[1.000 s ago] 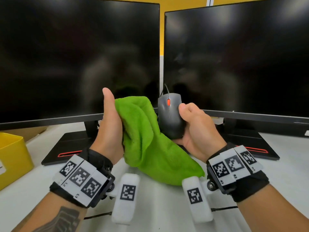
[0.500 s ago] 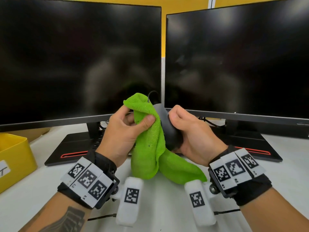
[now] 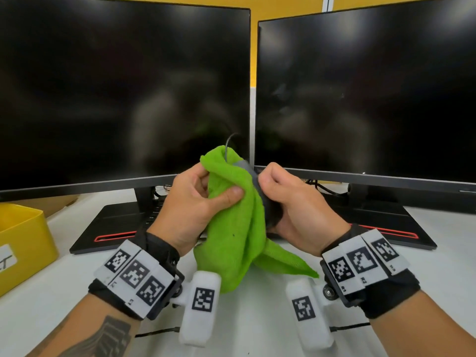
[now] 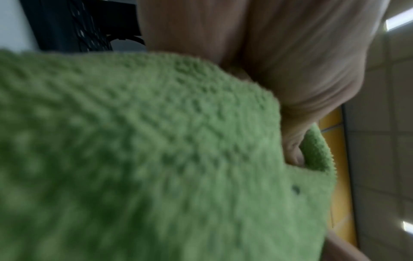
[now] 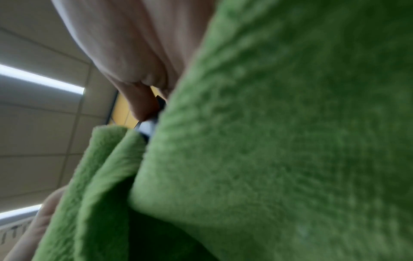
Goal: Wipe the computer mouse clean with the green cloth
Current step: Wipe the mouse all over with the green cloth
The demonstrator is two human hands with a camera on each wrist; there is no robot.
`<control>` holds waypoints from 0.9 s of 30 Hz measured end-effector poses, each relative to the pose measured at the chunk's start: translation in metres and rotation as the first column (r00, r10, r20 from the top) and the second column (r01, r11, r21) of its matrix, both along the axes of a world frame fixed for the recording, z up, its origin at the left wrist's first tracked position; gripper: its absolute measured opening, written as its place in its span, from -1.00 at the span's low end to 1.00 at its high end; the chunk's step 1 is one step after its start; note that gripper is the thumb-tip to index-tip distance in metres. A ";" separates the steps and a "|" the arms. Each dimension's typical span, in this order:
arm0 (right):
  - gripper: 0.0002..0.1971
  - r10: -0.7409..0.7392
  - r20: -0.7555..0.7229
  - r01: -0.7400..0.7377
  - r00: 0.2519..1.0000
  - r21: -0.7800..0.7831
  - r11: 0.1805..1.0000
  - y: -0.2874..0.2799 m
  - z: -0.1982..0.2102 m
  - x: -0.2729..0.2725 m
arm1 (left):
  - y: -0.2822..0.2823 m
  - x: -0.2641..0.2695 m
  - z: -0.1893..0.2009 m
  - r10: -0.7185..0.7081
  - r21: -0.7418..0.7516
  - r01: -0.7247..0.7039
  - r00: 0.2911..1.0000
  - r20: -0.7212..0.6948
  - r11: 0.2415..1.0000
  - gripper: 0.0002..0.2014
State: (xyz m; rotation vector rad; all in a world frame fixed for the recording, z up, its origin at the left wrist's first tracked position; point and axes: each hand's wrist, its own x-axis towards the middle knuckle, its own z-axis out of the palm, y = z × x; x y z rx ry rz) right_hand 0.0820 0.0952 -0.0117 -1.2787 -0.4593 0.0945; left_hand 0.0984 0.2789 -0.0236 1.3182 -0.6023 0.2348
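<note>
1. Head view: two dark monitors (image 3: pixel 123 94) back a white desk (image 3: pixel 247 328). The right hand (image 3: pixel 296 204) grips the computer mouse (image 3: pixel 260 191) off the desk, long axis near upright, cable end up. The left hand (image 3: pixel 190 202) pinches the green cloth (image 3: pixel 231 228) against its left face.
2. Left wrist: cloth (image 4: pixel 145 150) fills the view, thumb curled in.
3. Right wrist: cloth (image 5: pixel 279 141) again; only a sliver of mouse (image 5: pixel 147 128) shows.

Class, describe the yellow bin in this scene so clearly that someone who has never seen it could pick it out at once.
Start at the two large black monitor screens standing side by side on the white desk. Move left past the left screen's flat black base to the desk's far-left edge: there sits the open yellow plastic bin. It alone is yellow on the desk, and carries a white label.
</note>
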 end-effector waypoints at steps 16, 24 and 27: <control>-0.85 -0.029 -0.062 0.032 0.998 0.048 0.998 0.002 -0.003 0.000 | 0.006 0.001 0.000 -0.008 0.060 0.006 0.999 0.038 0.998 -0.62; -0.70 -0.036 -0.070 0.036 0.997 -0.012 0.999 0.009 -0.004 -0.005 | -0.005 0.000 0.004 0.192 -0.051 -0.190 0.981 0.038 0.980 -0.71; -0.71 -0.001 -0.118 0.006 0.993 0.041 0.999 0.006 -0.001 -0.005 | 0.000 0.003 0.004 0.135 -0.055 -0.136 0.991 -0.015 0.989 -0.68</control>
